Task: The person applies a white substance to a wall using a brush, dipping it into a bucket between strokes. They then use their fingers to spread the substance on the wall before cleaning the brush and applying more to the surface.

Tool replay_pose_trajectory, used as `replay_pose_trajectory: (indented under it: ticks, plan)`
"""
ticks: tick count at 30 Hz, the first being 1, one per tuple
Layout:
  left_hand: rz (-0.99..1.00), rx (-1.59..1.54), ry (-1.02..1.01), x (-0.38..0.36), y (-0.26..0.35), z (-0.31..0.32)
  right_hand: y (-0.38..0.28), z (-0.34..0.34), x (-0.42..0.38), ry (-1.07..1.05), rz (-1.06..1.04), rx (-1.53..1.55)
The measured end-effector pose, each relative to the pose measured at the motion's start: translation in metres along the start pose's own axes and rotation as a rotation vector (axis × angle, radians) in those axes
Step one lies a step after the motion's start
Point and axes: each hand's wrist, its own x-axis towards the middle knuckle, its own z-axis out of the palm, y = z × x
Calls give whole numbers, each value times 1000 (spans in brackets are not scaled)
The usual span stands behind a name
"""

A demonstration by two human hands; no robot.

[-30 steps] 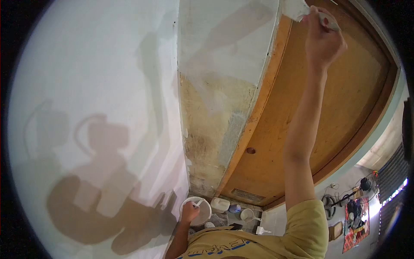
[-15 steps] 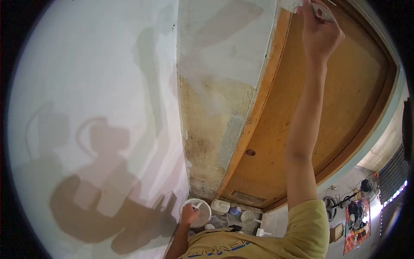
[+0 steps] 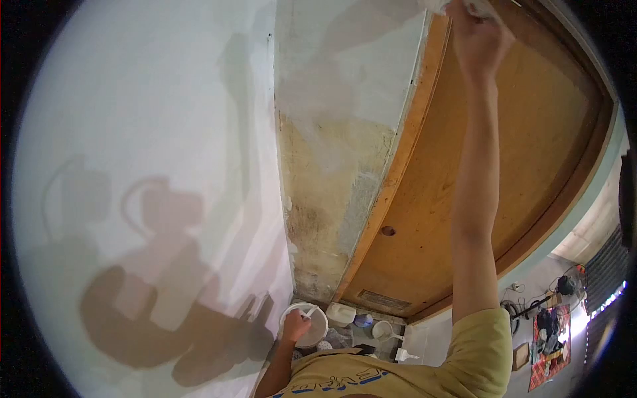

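My right hand (image 3: 479, 40) is raised at the top, its fingers closed on a pale, flat tool (image 3: 479, 8), partly cut off by the frame's edge, beside the upper wall. Low in the view, my left hand (image 3: 296, 326) grips a white handle (image 3: 310, 311) over a white bucket (image 3: 318, 330). Between the white wall and the door frame runs a narrow wall strip (image 3: 332, 192), pale at the top and stained yellow-brown lower down.
A brown wooden door (image 3: 424, 219) stands right of the strip. On the floor are a white jug (image 3: 341, 314), a blue-purple item (image 3: 363, 320) and a white dipper (image 3: 382, 330). A red patterned mat (image 3: 561, 331) with dark objects lies at the lower right.
My right hand has moved slightly left and up with the pale tool. My left hand and the bucket appear slightly further right in the view.
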Motion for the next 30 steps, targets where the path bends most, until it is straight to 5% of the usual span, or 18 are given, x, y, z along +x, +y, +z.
replay_pose_trajectory:
  ticks: [3, 6, 11, 18, 20, 23, 26, 28, 30]
  plan:
    - [32, -5, 26, -1, 2, 0, -4, 3, -3, 84, -3, -251]
    - [49, -17, 61, -4, 3, -1, -12, -14, 4, -148, 122, -268]
    - [64, 13, 98, -3, 5, -2, -5, -2, 2, 49, -14, -209]
    - [63, 0, 89, -1, -8, 0, -8, -17, -1, -51, -85, -464]
    - [54, 4, 96, 1, -9, -1, -9, -14, -1, 246, 77, -26]
    - [26, -15, 82, -2, -11, -4, -20, 7, -2, 321, 251, 146]
    - [-10, -11, 71, -3, -5, -14, -29, 48, -19, 256, 244, 359]
    - [-42, 17, 81, -8, -7, -16, -45, 75, -29, 132, 454, 287]
    - [-26, 27, 107, -10, -13, -19, -19, 121, -51, 149, 403, 225]
